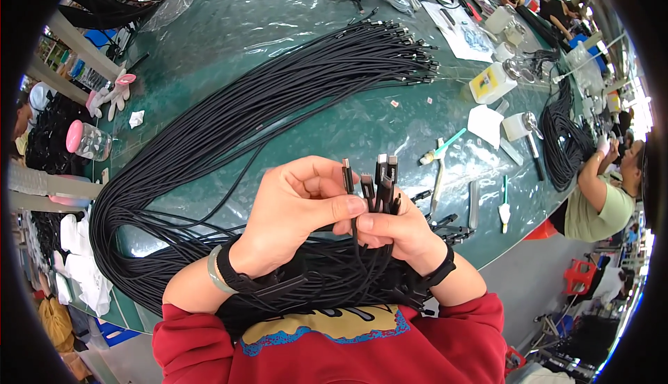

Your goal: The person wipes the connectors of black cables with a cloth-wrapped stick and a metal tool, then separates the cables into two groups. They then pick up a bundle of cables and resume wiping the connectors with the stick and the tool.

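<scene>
In front of my chest, my left hand pinches one black cable between thumb and fingers, its metal plug pointing up. Right beside it, my right hand grips a small bunch of cable ends, with several plugs standing above the thumb. The two thumbs almost meet. Under my forearms runs a thick bundle of black cables; it curves round at the left and stretches to the far side, where its many plugs lie together. More cable ends rest to the right of my right hand.
A green table carries white bottles, a cyan-handled brush and a metal strip. At the left are a pink-lidded jar and gloves. A person in a light green shirt works at the right beside another cable coil.
</scene>
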`<act>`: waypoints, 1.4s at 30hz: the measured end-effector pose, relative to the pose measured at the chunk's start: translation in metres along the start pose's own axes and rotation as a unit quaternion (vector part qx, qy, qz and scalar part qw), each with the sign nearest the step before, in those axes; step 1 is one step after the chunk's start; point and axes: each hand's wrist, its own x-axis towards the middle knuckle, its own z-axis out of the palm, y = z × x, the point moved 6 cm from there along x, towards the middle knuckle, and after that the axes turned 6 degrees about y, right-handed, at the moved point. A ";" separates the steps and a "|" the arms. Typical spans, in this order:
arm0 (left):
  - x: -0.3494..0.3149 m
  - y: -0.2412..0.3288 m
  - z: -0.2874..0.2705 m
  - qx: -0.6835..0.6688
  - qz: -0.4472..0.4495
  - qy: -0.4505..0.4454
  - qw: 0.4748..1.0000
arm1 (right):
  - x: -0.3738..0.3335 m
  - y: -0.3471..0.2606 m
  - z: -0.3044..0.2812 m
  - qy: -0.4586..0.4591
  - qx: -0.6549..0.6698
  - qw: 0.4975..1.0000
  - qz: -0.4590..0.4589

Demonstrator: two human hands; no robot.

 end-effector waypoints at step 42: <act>-0.060 -0.049 0.103 0.121 -0.203 -0.342 0.910 | -0.109 -0.096 0.024 0.057 -0.346 0.839 -0.415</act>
